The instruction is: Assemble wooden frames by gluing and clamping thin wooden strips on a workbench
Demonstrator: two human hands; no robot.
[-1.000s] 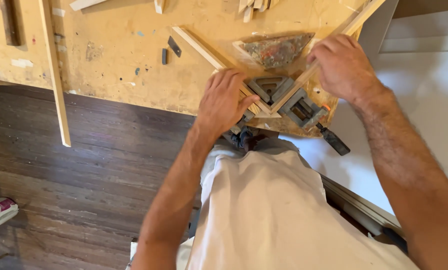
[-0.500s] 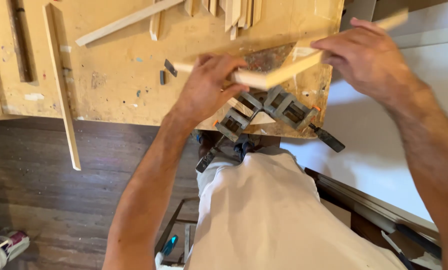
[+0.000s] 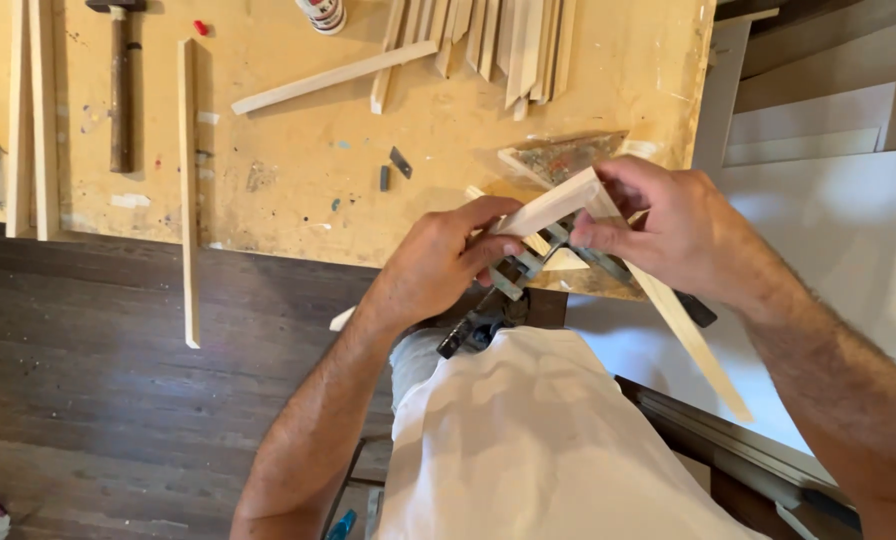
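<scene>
My left hand pinches the near end of a short pale wooden strip. That strip meets a longer strip at a mitred corner, which my right hand grips from the right. The long strip slants down to the right, past the bench edge. Both strips are held just above a grey metal corner clamp at the front edge of the workbench. The clamp's dark handles hang toward my body. My hands hide most of the clamp.
On the bench lie a hammer, a bundle of wooden strips, single strips, a clear bag of small parts and two small metal bits. A white panel stands to the right, above dark floorboards.
My hands were pressing the strips into the clamp. They have since lifted the strips out and now hold them joined at a corner above it. The view has shifted.
</scene>
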